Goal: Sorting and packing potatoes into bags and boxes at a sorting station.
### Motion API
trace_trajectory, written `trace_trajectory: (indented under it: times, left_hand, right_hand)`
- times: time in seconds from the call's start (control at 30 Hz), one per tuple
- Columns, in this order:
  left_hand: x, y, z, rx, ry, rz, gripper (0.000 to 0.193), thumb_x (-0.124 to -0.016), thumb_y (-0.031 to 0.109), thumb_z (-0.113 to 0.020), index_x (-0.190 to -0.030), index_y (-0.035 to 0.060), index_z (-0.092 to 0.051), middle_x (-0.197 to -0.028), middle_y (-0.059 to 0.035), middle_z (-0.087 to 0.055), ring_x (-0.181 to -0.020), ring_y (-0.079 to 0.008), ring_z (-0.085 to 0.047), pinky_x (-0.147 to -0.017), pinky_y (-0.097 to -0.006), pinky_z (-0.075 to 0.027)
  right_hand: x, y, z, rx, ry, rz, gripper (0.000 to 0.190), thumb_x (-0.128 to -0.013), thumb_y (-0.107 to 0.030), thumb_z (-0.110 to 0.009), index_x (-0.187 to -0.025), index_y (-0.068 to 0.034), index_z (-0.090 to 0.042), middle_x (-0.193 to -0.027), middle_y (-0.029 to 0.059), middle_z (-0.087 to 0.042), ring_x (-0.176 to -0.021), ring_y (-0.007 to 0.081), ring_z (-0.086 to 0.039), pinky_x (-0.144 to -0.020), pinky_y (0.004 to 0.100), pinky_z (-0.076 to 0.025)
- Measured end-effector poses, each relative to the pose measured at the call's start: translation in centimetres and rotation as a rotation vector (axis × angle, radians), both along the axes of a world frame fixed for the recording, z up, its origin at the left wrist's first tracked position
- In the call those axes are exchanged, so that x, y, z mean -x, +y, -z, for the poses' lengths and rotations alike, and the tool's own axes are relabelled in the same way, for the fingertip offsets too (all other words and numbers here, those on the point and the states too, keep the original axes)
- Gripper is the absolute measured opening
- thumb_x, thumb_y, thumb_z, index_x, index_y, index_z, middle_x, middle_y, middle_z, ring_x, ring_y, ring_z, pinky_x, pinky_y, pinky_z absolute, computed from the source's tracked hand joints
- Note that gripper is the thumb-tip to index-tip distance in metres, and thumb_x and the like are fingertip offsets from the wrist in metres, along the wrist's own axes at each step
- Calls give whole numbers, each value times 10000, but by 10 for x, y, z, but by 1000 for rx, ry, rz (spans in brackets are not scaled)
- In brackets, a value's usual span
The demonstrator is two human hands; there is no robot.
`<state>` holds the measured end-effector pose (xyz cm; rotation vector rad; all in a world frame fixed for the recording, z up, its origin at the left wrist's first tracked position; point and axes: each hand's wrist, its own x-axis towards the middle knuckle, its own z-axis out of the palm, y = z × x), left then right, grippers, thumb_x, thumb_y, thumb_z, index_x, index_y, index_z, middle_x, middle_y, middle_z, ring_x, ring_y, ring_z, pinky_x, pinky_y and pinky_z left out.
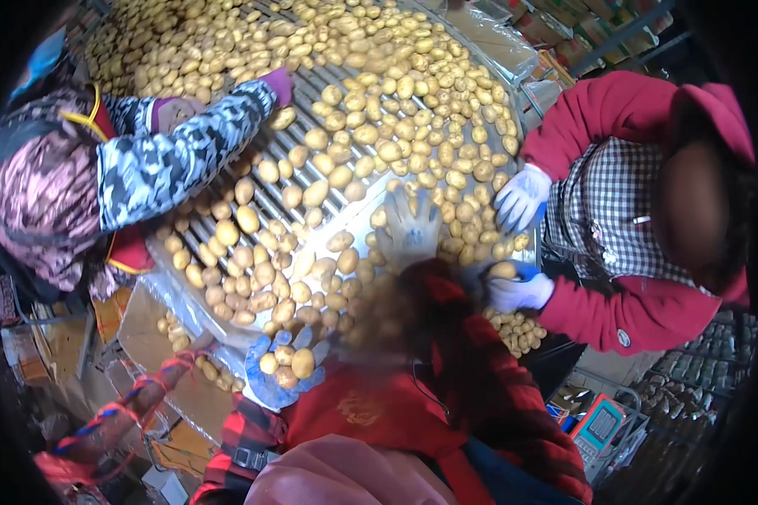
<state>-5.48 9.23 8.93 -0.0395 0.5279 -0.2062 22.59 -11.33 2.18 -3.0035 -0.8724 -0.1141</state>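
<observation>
My left hand, in a blue-and-white work glove, is palm up at the near edge of the sorting table, cupping several small potatoes. My right hand, in a whitish glove, reaches out over the metal sheet with fingers spread, palm down among loose potatoes. Whether it touches one under the palm cannot be told. Many more potatoes lie on the roller bars beyond. Dark blur hides part of the table beside my right forearm.
A co-worker at the right has gloved hands at the table's edge, one holding a potato. Another co-worker's sleeve reaches over the rollers from the left. A cardboard box, a rope-wrapped pole and a weighing scale stand nearby.
</observation>
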Motion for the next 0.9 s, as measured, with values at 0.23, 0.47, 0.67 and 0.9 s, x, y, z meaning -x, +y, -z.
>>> trace_trajectory:
  times: [0.23, 0.47, 0.67, 0.9]
  left_hand:
    - [51, -10, 14, -442, -16, 125, 502, -950, 551, -549, -1274, 178, -634, -1418, -101, -587, -1302, -412, -542, -844, -525, -528]
    - [114, -10, 56, 88, -32, -19, 412, -950, 478, -579, -1199, 168, -691, -1409, -114, -595, -1363, -425, -468, -1003, -613, -438]
    - [189, 34, 18, -137, 94, 32, 382, -915, 541, -604, -1020, 176, -634, -1314, -117, -572, -1327, -454, -479, -923, -667, -504]
    - [331, 79, 12, -582, 319, 420, 513, -913, 490, -633, -1220, 80, -653, -1194, -211, -655, -1136, -413, -636, -965, -625, -519]
  right_hand:
    - [158, 6, -37, -208, 283, 24, 598, -869, -439, -696, -1378, -148, -576, -1533, 109, -471, -1343, 428, -453, -1137, 660, -285]
    - [204, -17, 8, -198, 307, -360, 481, -885, -325, -651, -1354, -228, -608, -1478, 83, -511, -1417, 365, -408, -1176, 635, -260]
    - [225, -49, -28, -199, 204, -270, 548, -779, -239, -718, -1306, -154, -597, -1382, 123, -528, -1316, 354, -452, -1113, 631, -303]
    - [232, -54, -43, -205, 197, -340, 479, -800, -223, -691, -1259, -120, -598, -1349, 130, -544, -1262, 340, -511, -1073, 583, -344]
